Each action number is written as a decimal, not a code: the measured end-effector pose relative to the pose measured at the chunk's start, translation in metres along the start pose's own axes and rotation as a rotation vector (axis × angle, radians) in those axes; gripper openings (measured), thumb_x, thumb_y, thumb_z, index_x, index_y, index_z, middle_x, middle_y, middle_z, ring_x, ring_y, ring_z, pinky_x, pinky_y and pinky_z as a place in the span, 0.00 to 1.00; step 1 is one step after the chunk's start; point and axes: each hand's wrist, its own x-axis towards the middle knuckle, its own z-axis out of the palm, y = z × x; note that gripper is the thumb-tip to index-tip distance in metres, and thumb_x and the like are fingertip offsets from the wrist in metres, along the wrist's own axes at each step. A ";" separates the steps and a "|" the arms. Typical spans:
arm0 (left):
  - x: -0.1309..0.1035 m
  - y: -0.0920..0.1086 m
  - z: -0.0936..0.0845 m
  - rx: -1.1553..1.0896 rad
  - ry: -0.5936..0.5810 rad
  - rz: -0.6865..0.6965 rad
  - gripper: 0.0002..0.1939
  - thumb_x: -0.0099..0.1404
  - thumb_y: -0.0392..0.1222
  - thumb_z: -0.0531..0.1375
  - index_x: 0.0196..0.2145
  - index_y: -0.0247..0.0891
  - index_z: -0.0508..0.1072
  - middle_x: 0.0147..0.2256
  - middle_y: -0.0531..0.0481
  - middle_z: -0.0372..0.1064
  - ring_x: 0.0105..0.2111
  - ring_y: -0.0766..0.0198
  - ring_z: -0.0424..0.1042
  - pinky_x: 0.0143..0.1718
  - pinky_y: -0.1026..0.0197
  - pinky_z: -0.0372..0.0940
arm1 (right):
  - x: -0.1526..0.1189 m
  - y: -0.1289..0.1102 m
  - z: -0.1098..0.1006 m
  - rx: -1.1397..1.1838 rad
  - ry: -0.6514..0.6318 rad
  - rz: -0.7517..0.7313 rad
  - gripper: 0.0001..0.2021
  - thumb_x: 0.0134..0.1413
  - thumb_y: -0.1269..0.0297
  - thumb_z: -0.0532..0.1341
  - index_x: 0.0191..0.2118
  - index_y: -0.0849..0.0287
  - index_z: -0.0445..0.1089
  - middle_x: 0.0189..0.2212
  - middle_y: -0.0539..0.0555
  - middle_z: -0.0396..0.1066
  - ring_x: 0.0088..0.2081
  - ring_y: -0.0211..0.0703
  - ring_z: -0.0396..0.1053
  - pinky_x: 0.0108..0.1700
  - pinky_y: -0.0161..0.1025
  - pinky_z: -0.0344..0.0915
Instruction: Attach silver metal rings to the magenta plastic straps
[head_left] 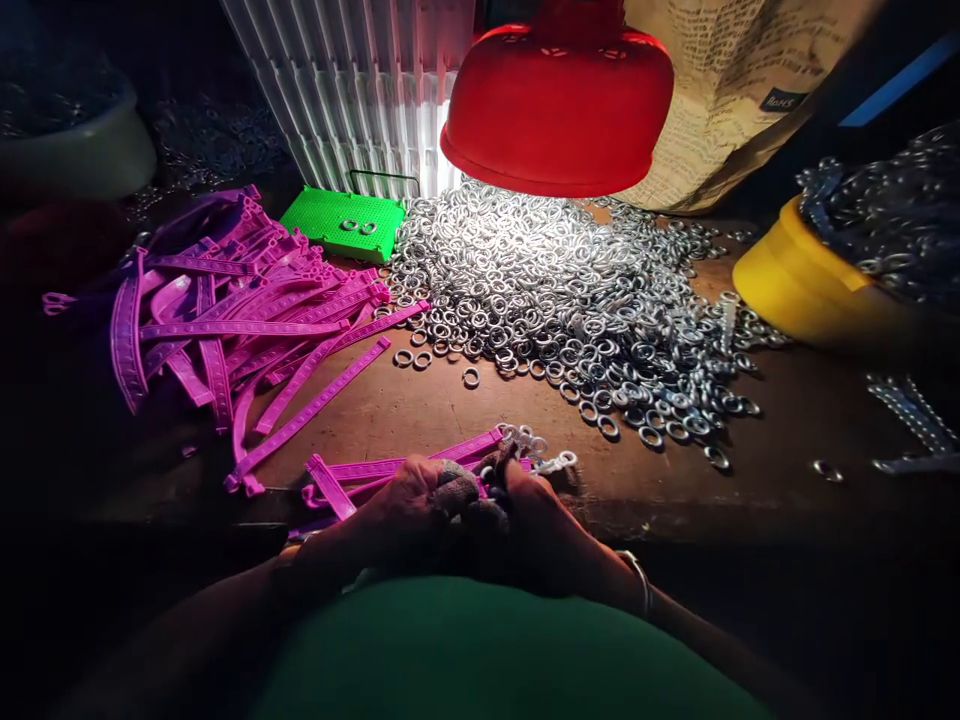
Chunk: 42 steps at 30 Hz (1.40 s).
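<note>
My left hand [427, 500] and my right hand [538, 515] meet at the table's near edge, fingers closed in a pinch. Worn, dark coverings wrap some fingertips. Between them show a small metal ring [487, 474] and a bit of pink strap; the fingers hide much of both. Under and beside my left hand lie several finished-looking pink straps [375, 468] with embossed faces. Just beyond my right hand, a few silvery ring-ended pieces [559, 462] rest at the strap ends.
A heap of metal rings [540, 270] spreads under a red lamp [559, 110]. Left of it are a pile of pink straps [225, 320] and a green perforated block [315, 215] bearing two rings. A filled yellow tub [787, 270] stands right; a paper sack [720, 110] stands behind.
</note>
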 end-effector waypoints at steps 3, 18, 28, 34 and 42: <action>0.008 -0.007 -0.001 -0.079 0.033 -0.039 0.21 0.46 0.53 0.68 0.20 0.31 0.69 0.20 0.50 0.64 0.20 0.69 0.62 0.21 0.67 0.57 | 0.007 0.002 -0.004 -0.121 -0.098 -0.134 0.10 0.54 0.60 0.54 0.29 0.57 0.52 0.25 0.49 0.60 0.26 0.35 0.53 0.25 0.33 0.52; -0.003 0.015 0.001 -0.351 -0.074 -0.140 0.16 0.56 0.49 0.64 0.28 0.30 0.70 0.25 0.50 0.65 0.25 0.70 0.64 0.27 0.67 0.59 | 0.030 -0.002 -0.020 -0.061 -0.214 -0.202 0.20 0.62 0.49 0.41 0.30 0.58 0.57 0.30 0.53 0.63 0.32 0.40 0.59 0.37 0.39 0.60; 0.012 -0.023 -0.002 0.029 0.133 0.065 0.19 0.49 0.53 0.65 0.22 0.32 0.67 0.20 0.51 0.61 0.21 0.70 0.60 0.22 0.67 0.55 | 0.030 0.004 -0.005 -0.022 -0.041 -0.021 0.13 0.56 0.54 0.51 0.28 0.58 0.58 0.24 0.49 0.59 0.26 0.36 0.55 0.29 0.34 0.55; 0.010 -0.025 0.009 0.364 0.170 0.177 0.18 0.55 0.49 0.59 0.19 0.34 0.61 0.20 0.53 0.55 0.22 0.70 0.54 0.22 0.66 0.51 | 0.028 0.007 -0.002 -0.119 -0.016 -0.075 0.08 0.52 0.62 0.52 0.27 0.59 0.59 0.24 0.49 0.59 0.27 0.35 0.55 0.29 0.34 0.54; 0.008 0.001 -0.011 -0.091 -0.001 -0.062 0.17 0.55 0.51 0.62 0.27 0.31 0.69 0.24 0.52 0.61 0.25 0.69 0.59 0.28 0.65 0.57 | 0.034 -0.002 -0.012 -0.113 -0.113 -0.129 0.15 0.61 0.53 0.48 0.31 0.59 0.60 0.30 0.53 0.64 0.32 0.39 0.60 0.35 0.36 0.60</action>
